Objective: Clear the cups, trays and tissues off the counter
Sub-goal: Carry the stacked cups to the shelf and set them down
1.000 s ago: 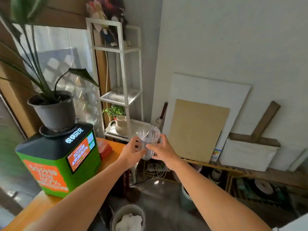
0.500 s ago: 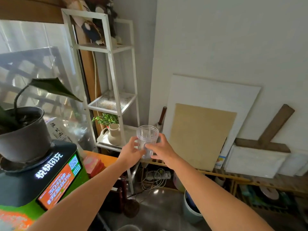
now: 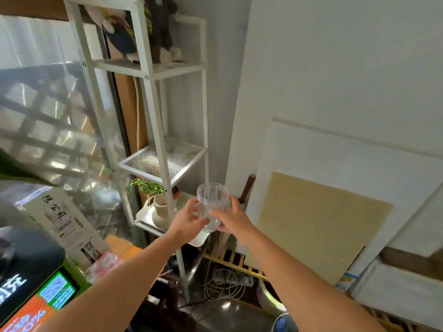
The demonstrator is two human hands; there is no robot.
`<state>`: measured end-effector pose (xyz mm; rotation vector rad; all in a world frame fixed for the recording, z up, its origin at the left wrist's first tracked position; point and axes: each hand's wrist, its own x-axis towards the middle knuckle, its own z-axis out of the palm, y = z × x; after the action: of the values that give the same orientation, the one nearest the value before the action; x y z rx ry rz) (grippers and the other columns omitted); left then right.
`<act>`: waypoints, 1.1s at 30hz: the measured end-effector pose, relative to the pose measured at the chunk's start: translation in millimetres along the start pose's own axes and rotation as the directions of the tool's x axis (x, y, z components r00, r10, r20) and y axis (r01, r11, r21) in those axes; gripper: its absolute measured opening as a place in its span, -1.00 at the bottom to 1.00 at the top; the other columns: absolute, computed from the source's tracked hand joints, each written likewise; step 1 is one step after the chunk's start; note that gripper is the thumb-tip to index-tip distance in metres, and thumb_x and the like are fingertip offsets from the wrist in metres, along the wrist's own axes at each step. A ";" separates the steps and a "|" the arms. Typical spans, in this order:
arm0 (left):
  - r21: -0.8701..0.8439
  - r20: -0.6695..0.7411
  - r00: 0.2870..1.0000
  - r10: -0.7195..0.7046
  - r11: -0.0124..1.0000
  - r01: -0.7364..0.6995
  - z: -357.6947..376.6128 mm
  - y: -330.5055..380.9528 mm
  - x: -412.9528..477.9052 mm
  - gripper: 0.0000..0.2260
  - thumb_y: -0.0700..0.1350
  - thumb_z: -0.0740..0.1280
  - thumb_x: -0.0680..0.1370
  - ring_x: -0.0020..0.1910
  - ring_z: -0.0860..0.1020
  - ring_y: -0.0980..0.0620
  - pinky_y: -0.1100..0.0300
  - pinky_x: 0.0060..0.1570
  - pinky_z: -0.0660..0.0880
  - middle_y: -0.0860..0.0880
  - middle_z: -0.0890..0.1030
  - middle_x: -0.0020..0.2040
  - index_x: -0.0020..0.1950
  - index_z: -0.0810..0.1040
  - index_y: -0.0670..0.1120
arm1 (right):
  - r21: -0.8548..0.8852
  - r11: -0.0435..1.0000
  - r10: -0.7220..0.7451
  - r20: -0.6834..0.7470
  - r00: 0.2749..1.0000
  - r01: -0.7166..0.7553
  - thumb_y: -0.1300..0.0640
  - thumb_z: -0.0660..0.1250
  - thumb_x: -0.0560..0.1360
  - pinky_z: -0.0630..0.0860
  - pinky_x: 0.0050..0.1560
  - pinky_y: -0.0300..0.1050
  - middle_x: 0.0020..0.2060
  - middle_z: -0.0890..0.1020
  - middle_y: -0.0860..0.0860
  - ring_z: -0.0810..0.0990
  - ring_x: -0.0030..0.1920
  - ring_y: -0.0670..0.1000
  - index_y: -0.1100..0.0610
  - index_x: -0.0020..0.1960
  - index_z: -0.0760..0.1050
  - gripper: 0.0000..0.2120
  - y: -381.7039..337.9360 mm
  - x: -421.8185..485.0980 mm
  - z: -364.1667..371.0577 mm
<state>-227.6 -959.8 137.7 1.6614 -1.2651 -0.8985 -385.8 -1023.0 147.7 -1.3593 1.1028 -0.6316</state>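
A clear plastic cup [image 3: 211, 200] is held upright in the air in front of me, mouth up and empty. My left hand [image 3: 185, 220] grips its left side and my right hand [image 3: 231, 219] grips its right side, fingers wrapped round the lower half. The cup hangs beside the white metal shelf unit [image 3: 153, 111], level with its lowest shelf. A corner of the wooden counter [image 3: 121, 246] shows at lower left, with a pink tissue pack [image 3: 103, 265] lying on it.
A green and black kiosk [image 3: 36, 295] fills the lower left. A small plant in a cream jug [image 3: 159, 209] stands on the shelf's lowest tier. Boards [image 3: 316, 226] lean on the right wall. Cables and a power strip [image 3: 230, 281] lie on the floor below.
The view has swung right and closer to the shelf unit; the potted plant and most of the kiosk have slid out of frame. Both hands keep the cup between them.
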 end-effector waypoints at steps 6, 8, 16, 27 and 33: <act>0.010 -0.064 0.997 -0.050 0.999 0.051 21.2 1.0 66.6 -0.51 -0.08 0.45 0.50 0.08 0.62 0.01 0.03 0.08 0.59 0.00 0.56 0.19 0.38 0.36 0.00 | -0.014 1.000 0.024 0.089 0.996 -0.023 -0.13 0.58 0.30 0.68 0.06 0.10 0.11 0.62 -0.05 0.66 0.11 0.04 -0.18 0.37 0.28 -0.25 -1.4 78.9 -31.9; 0.005 -0.090 0.994 -0.064 0.998 0.065 28.4 -0.9 85.2 -0.53 -0.09 0.46 0.50 0.09 0.62 0.00 -0.05 0.13 0.60 0.03 0.54 0.18 0.35 0.37 0.02 | -0.023 0.999 0.036 0.104 0.994 -0.034 -0.18 0.58 0.24 0.68 0.06 0.09 0.13 0.64 0.00 0.67 0.11 0.06 -0.19 0.39 0.28 -0.19 1.3 100.1 -39.7; -0.051 -0.145 0.977 -0.153 0.988 0.147 44.3 -15.1 120.4 -0.43 -0.26 0.44 0.50 0.13 0.60 -0.03 0.07 0.05 0.61 0.05 0.53 0.17 0.37 0.30 0.13 | -0.062 0.994 0.095 0.154 0.984 -0.086 -0.06 0.54 0.39 0.70 -0.03 -0.03 0.13 0.58 0.01 0.64 0.09 0.05 -0.17 0.41 0.27 -0.30 16.3 145.6 -46.9; -0.043 -0.225 0.946 -0.235 0.972 0.231 40.9 -47.9 90.7 -0.38 -0.12 0.42 0.51 0.03 0.57 0.02 0.30 -0.13 0.47 0.05 0.49 0.14 0.48 0.21 0.06 | -0.142 0.985 0.131 0.206 0.970 -0.103 -0.15 0.56 0.26 0.68 0.05 0.02 0.19 0.55 0.00 0.60 0.14 0.02 -0.23 0.37 0.25 -0.22 34.4 134.5 -14.1; -0.137 -0.259 0.917 -0.303 0.951 0.276 50.1 -59.9 97.7 -0.38 -0.23 0.43 0.46 0.10 0.60 0.00 0.23 -0.05 0.54 0.04 0.54 0.13 0.39 0.22 0.12 | -0.224 0.971 0.127 0.213 0.969 -0.078 -0.26 0.55 0.21 0.63 0.15 0.09 0.09 0.55 -0.03 0.59 0.11 0.00 -0.18 0.41 0.27 -0.15 41.5 146.4 -9.2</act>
<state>-227.9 -1056.3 58.1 1.8513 -0.7849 -0.8479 -344.9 -1149.3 72.7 -1.5060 1.0701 -0.2775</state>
